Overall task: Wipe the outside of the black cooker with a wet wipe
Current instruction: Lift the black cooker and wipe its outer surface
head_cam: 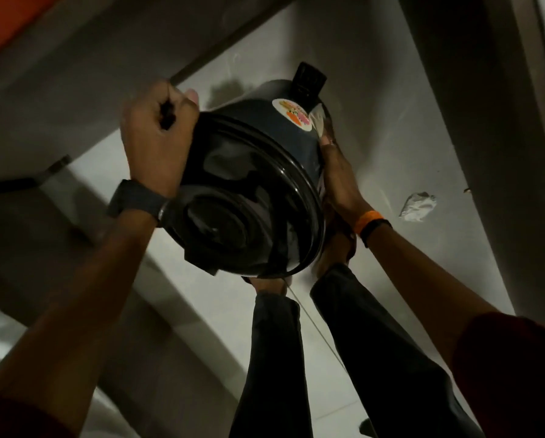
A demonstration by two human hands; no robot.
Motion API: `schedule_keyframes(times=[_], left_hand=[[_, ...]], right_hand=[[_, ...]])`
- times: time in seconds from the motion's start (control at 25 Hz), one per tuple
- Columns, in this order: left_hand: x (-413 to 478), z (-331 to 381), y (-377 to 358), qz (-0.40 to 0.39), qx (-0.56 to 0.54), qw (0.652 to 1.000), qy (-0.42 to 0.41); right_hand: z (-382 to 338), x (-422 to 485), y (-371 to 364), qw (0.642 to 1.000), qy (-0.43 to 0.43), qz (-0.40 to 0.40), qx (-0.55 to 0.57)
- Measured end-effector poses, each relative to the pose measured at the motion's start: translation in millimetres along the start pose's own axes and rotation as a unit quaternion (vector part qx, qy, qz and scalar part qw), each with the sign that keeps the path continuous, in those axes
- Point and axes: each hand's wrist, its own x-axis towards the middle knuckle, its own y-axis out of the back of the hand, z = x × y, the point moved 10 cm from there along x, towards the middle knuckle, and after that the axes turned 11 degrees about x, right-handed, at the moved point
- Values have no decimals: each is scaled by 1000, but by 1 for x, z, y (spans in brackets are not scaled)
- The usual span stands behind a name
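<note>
The black cooker [284, 134] is held up in the air, tilted so its glass lid [249, 203] faces me. A round colourful sticker [296, 116] shows on its dark wall below a black side handle [307, 82]. My left hand [157, 134] is clenched around the handle on the cooker's left side. My right hand [336, 172] lies flat against the right wall and presses a white wet wipe [320, 121] onto it, just right of the sticker. Most of the wipe is hidden behind the cooker's curve.
A crumpled white wipe [418, 207] lies on the pale tiled floor [375, 90] to the right. My legs in dark trousers [375, 343] stand below the cooker. A grey ledge [75, 90] runs at the left, and a grey wall [473, 90] at the right.
</note>
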Motion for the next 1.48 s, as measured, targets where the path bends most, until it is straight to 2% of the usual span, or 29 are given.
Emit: schedule_keyframes(times=[0.04, 0.12, 0.16, 0.2, 0.28, 0.36, 0.4, 0.44, 0.52, 0.56, 0.6, 0.64, 0.72, 0.8, 0.84, 0.88, 0.92, 1.04, 1.12, 1.28, 1.36, 1.4, 1.48], left_hand=[[-7, 29, -2, 18, 70, 993, -94], [-36, 84, -29, 6, 195, 943, -269], [-46, 99, -42, -9, 236, 922, -306], [-46, 103, -47, -21, 259, 917, -303], [-30, 87, -37, -24, 263, 936, -232], [-14, 57, -17, -30, 220, 963, -153], [-13, 49, -12, -39, 200, 970, -130], [-16, 48, -12, -46, 192, 973, -118], [-25, 52, -17, -49, 205, 970, -118], [-28, 53, -18, -46, 206, 970, -119], [-28, 50, -18, -46, 203, 971, -119], [-24, 45, -17, -50, 201, 972, -113], [-11, 28, -13, -52, 196, 976, -82], [1, 10, -9, -55, 166, 983, -54], [5, 5, -8, -56, 149, 986, -52], [7, 2, -8, -57, 136, 987, -55], [8, -1, -9, -59, 129, 988, -63], [9, -5, -14, -69, 142, 984, -86], [11, -8, -14, -70, 140, 984, -87], [27, -8, -6, -68, 110, 990, -48], [29, 9, -10, -85, 133, 985, -71], [27, 25, -14, -96, 163, 976, -107], [14, 69, -28, -112, 237, 939, -223]], right_hand=[[-4, 8, -4, 1000, -7, -5, -22], [-17, 12, -19, 998, 15, -23, -53], [-23, 7, -26, 998, 27, -37, -46], [-27, -3, -34, 997, 39, -61, -28], [-36, -36, -53, 988, 98, -122, -15], [-45, -79, -76, 954, 216, -197, -73], [-47, -77, -76, 937, 260, -203, -111], [-47, -57, -65, 940, 260, -172, -137], [-41, 0, -23, 983, 110, -54, -139], [-33, 19, -3, 989, 34, -15, -143], [-28, 23, 4, 988, -5, -10, -152], [-30, 15, -1, 986, 7, -30, -163], [-38, -32, -40, 965, 129, -127, -191], [-37, -94, -83, 914, 256, -246, -196], [-36, -101, -91, 898, 283, -268, -202], [-43, -85, -90, 901, 289, -258, -196], [-50, -54, -83, 918, 266, -215, -202], [-50, 48, -31, 973, 69, -43, -215], [-42, 65, -15, 979, 2, -7, -203], [-31, -9, -41, 983, 93, -56, -150], [-26, -62, -63, 975, 155, -82, -138], [-24, -78, -67, 972, 172, -62, -146], [-17, -84, -50, 976, 168, 44, -129]])
